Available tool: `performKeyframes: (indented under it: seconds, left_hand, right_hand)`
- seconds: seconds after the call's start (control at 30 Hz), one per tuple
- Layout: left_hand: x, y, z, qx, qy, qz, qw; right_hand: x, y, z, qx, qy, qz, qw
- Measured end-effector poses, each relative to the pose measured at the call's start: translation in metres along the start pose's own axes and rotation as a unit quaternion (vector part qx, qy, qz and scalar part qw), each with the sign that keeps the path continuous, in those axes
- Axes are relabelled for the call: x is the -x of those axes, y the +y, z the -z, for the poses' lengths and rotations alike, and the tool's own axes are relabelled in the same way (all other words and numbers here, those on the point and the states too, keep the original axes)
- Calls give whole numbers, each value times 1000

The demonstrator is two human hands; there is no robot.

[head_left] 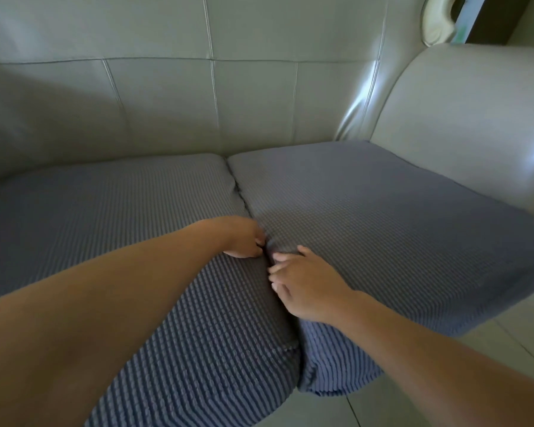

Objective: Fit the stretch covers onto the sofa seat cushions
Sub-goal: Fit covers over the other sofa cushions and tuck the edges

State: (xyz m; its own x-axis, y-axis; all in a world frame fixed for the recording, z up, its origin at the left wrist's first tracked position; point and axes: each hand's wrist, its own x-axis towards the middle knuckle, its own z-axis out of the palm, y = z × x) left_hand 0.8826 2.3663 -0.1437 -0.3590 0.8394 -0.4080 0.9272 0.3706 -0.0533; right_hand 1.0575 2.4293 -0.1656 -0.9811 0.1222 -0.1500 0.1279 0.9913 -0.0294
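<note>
Two bare forearms enter from the near edge, no sleeves visible to frame limit. Left hand (244, 238) and right hand (302, 283): no rings, watch, bracelets or gloves seen. Fingernails short, unpainted, plain on right hand's fingers (279, 257).

Two covered cushions, left cushion (111, 204) and right cushion (367, 211), lie side by side before the sofa backrest (198, 103), armrest (475, 118) at right.
</note>
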Motion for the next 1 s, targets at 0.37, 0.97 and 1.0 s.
performKeyframes:
  seconds: [0.37, 0.97, 1.0]
  left_hand:
    - [-39, -28, -11, -13, 41, 27, 999]
    - [-47, -77, 0, 37, 85, 33, 995]
    - [-48, -83, 5, 36, 86, 47, 995]
  right_hand:
    - [-50, -6, -12, 68, -40, -52, 995]
    - [-62, 5, 16, -19, -21, -65, 997]
    - [-68, 8, 20, -30, 5, -64, 997]
